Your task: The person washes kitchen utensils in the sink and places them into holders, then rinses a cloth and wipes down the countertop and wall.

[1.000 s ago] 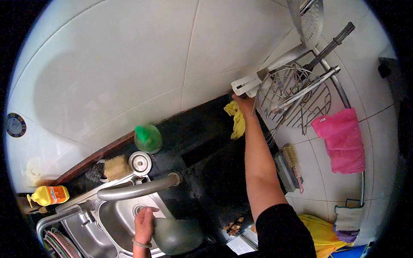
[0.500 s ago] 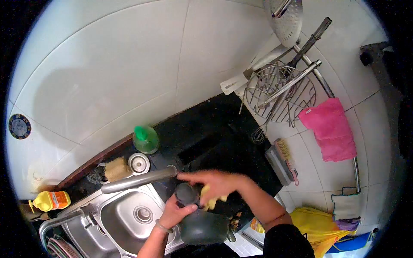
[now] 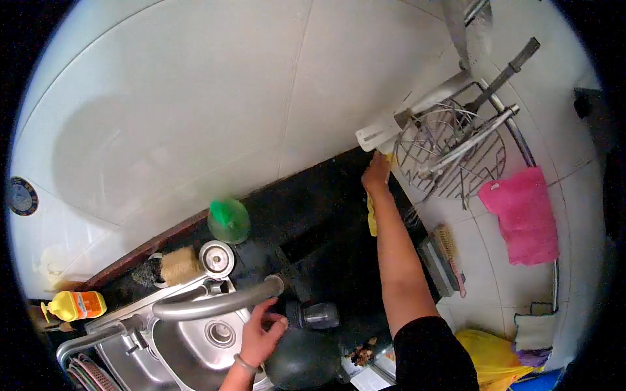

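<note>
My right hand (image 3: 376,174) reaches to the far right corner of the black countertop (image 3: 339,195), by the wall, closed on a yellow cloth (image 3: 372,220). Part of the cloth hangs out below the wrist and a bit shows above the fingers. Near the sink's right edge, my left hand (image 3: 262,333) is empty, its fingers apart and loosely curved. Just right of its fingertips lies a dark jar-like container (image 3: 321,315) with a see-through end. A large dark rounded vessel (image 3: 301,362) stands below it, close to my left hand.
A steel faucet (image 3: 222,303) arches over the double sink (image 3: 176,352). Behind it are a green-topped bottle (image 3: 229,221), a sink strainer (image 3: 216,259) and a tan sponge (image 3: 181,266). Wire racks (image 3: 450,153) and a pink cloth (image 3: 523,216) hang right. Brown scraps (image 3: 362,352) lie nearby.
My right hand has moved with the yellow cloth from beside the container to the far corner. My left hand has let go of the container, which now lies on the counter. The view has shifted slightly.
</note>
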The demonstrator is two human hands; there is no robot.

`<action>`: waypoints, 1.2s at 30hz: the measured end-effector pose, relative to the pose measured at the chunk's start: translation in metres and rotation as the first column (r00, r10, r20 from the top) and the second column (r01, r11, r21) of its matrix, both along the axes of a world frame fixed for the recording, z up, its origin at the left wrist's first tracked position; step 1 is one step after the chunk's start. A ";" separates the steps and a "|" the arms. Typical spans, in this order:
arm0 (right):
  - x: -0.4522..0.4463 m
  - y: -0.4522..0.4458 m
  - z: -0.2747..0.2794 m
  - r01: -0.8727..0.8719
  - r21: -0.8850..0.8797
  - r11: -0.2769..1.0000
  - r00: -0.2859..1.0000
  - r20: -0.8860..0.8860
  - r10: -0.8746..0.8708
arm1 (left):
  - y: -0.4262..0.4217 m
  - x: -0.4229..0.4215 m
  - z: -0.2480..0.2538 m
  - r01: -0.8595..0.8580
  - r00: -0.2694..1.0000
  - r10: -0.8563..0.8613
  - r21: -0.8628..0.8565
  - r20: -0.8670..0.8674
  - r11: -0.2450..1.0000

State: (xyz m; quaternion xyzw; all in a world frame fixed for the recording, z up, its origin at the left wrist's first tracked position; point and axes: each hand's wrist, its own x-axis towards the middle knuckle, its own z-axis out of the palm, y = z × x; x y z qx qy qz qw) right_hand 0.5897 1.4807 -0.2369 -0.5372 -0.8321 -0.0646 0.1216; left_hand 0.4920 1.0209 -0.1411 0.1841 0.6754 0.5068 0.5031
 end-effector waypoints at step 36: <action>-0.052 -0.092 0.080 -0.527 -0.392 0.754 0.035 -0.896 -0.442 | 0.012 0.010 -0.019 0.218 0.927 -0.210 -0.012 -0.310 0.976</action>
